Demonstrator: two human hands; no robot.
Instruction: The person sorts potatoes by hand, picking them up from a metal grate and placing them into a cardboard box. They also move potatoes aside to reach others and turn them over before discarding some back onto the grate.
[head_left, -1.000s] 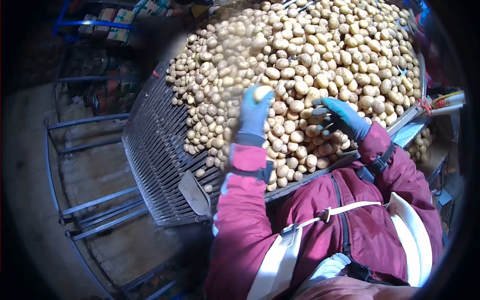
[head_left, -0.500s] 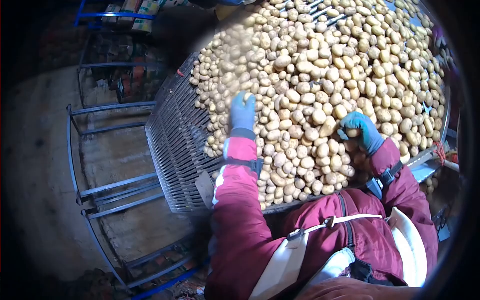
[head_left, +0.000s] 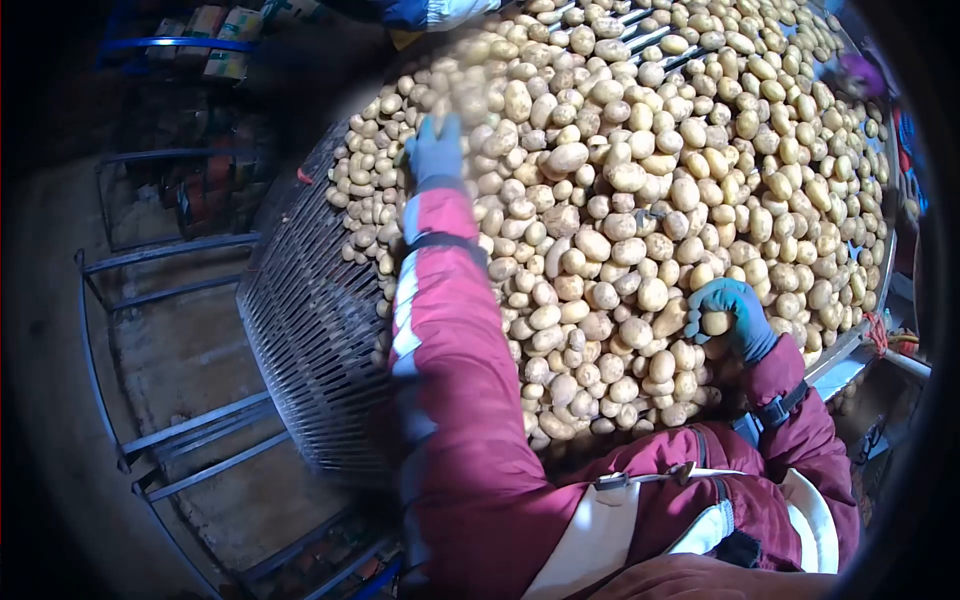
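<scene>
Now the blue-gloved left hand point(head_left: 434, 150), earlier nearer, is being stretched far across the heaped pale potatoes point(head_left: 640, 180), grip unclear; a small round potato point(head_left: 714, 322) is being clasped by the blue-gloved right hand point(head_left: 730, 315), so sorting appears ongoing.

The potatoes point(head_left: 640, 200) have matt, pale, dusty skins. They lie on a dull grey metal grate point(head_left: 300, 310) of thin bars. Both hands wear blue, rubbery-looking gloves: left hand point(head_left: 435, 150), right hand point(head_left: 735, 315); the sleeves are maroon cloth.
</scene>
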